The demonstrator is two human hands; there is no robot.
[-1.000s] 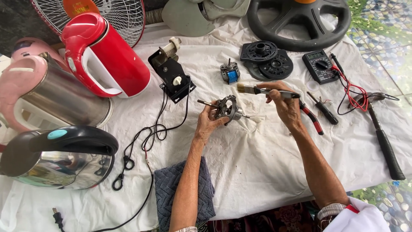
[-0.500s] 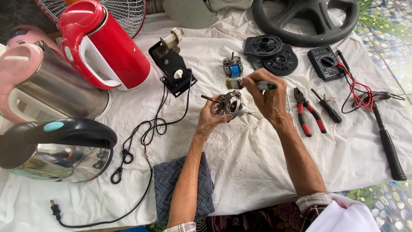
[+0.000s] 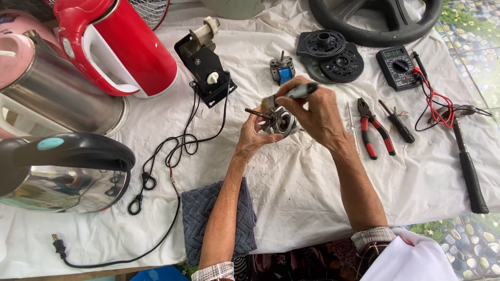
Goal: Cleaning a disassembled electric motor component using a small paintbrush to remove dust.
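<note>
My left hand (image 3: 253, 136) holds a small metal fan motor (image 3: 279, 120) with its shaft pointing left, a little above the white cloth (image 3: 291, 198). My right hand (image 3: 319, 114) grips a small grey-handled brush (image 3: 291, 94), bristles down against the top of the motor. The two hands are close together over the middle of the table.
A red kettle (image 3: 125, 47), a pink steel kettle (image 3: 47, 88) and a black-lidded steel kettle (image 3: 62, 171) stand left. A black switch box (image 3: 205, 70) trails a black cord (image 3: 156, 171). Red-handled pliers (image 3: 376, 132), screwdrivers, a multimeter (image 3: 398, 65) and a hammer (image 3: 469, 166) lie right. A blue-grey rag (image 3: 200, 213) lies near the front edge.
My right hand has brought the brush left from beside the motor onto its top. My left hand keeps hold of the motor. The camera has moved closer.
</note>
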